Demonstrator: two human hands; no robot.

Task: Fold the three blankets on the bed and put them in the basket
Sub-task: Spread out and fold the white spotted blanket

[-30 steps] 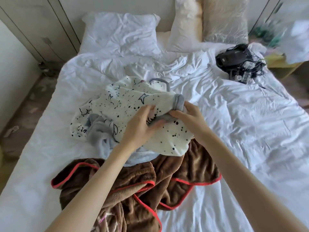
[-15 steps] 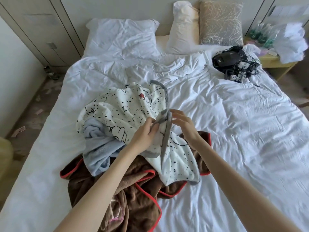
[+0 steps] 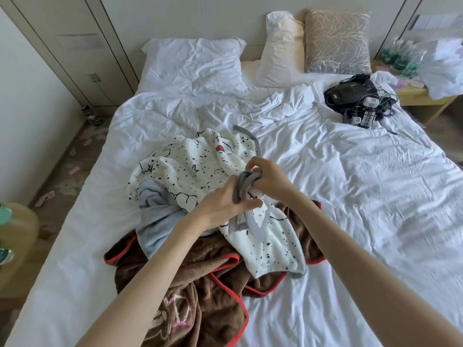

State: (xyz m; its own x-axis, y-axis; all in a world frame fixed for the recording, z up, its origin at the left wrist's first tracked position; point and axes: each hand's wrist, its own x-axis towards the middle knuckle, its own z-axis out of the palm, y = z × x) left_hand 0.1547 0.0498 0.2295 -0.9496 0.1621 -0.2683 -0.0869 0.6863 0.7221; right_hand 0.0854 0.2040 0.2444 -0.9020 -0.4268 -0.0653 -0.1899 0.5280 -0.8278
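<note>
Both hands pinch the gray trim of the white speckled blanket (image 3: pixel 198 166): left hand (image 3: pixel 223 204) closed just below right hand (image 3: pixel 269 179). It lies crumpled mid-bed (image 3: pixel 350 196), over a fuzzy light-blue blanket (image 3: pixel 155 216) and a plush brown red-edged blanket (image 3: pixel 200 284).

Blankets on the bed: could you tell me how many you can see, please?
3, heaped together mid-bed: the white spotted blanket on top, gripped by both hands; the pale blue blanket under its left side; the brown red-edged blanket nearest, underneath.

Three blankets (image 3: pixel 190 171); three pillows (image 3: pixel 194 62); two hands (image 3: pixel 220 204).
</note>
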